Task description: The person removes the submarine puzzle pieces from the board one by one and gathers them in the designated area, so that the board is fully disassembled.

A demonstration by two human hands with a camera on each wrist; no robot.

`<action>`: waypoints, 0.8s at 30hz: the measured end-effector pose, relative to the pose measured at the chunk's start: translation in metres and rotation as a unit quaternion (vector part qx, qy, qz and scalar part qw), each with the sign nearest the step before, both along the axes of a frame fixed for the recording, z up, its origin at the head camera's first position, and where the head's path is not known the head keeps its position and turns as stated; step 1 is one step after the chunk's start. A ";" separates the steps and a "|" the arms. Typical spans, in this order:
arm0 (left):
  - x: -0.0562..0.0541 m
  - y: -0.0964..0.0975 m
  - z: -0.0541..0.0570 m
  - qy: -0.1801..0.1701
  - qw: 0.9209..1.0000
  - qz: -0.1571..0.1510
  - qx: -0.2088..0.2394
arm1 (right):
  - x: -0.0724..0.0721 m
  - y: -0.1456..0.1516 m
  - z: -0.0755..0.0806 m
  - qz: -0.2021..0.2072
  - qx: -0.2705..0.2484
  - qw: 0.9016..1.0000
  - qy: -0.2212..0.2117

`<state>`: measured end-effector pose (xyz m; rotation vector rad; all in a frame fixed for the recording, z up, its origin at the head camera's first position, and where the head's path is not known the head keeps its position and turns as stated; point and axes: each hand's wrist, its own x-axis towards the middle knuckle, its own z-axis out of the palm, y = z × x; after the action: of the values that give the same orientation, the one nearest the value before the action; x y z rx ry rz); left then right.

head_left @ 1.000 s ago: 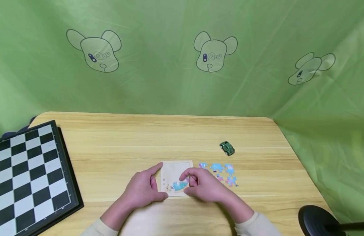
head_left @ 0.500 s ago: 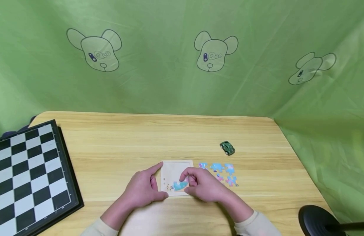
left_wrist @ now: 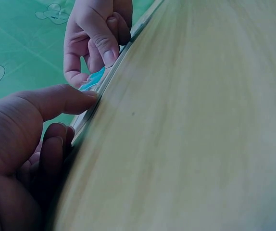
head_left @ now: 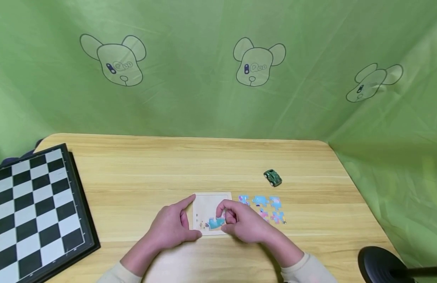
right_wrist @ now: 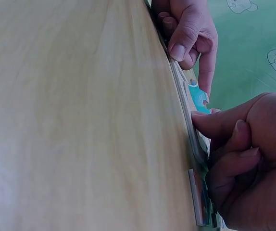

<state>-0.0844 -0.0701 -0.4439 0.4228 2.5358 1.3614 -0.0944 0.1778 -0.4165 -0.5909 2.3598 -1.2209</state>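
Observation:
A pale square puzzle tray (head_left: 207,202) lies near the front of the table, printed with small figures at its lower left. My left hand (head_left: 173,226) holds its left side, forefinger at the far corner and thumb at the near corner. Over the tray's lower right part, my right hand (head_left: 243,222) pinches a turquoise jigsaw piece (head_left: 214,223) between thumb and forefinger, other fingers folded in. Both wrist views show the piece (left_wrist: 94,79) low at the tray's surface, partly hidden by fingers. Several loose blue and pink jigsaw pieces (head_left: 260,201) lie right of the tray.
A green toy car (head_left: 273,177) stands behind the loose pieces. At the left lies a large black-and-white chessboard (head_left: 45,204). A round black base with a rod (head_left: 379,265) sits at the front right. Green cloth (head_left: 204,106) hangs behind the wooden table (head_left: 161,165).
My right forefinger has shifted slightly to the right over the turquoise piece. My left hand and the tray have stayed in place.

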 end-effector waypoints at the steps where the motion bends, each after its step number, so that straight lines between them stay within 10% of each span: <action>1: 0.000 0.000 0.000 0.000 1.000 0.000 0.001 | 0.000 0.000 0.000 0.002 -0.001 1.000 0.001; 24: 0.000 0.000 0.001 0.006 1.000 -0.003 -0.008 | 0.005 -0.005 0.006 -0.002 0.069 0.997 0.017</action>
<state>-0.0839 -0.0702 -0.4427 0.4359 2.5514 1.3400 -0.0891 0.1730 -0.4106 -0.5662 2.4506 -1.0470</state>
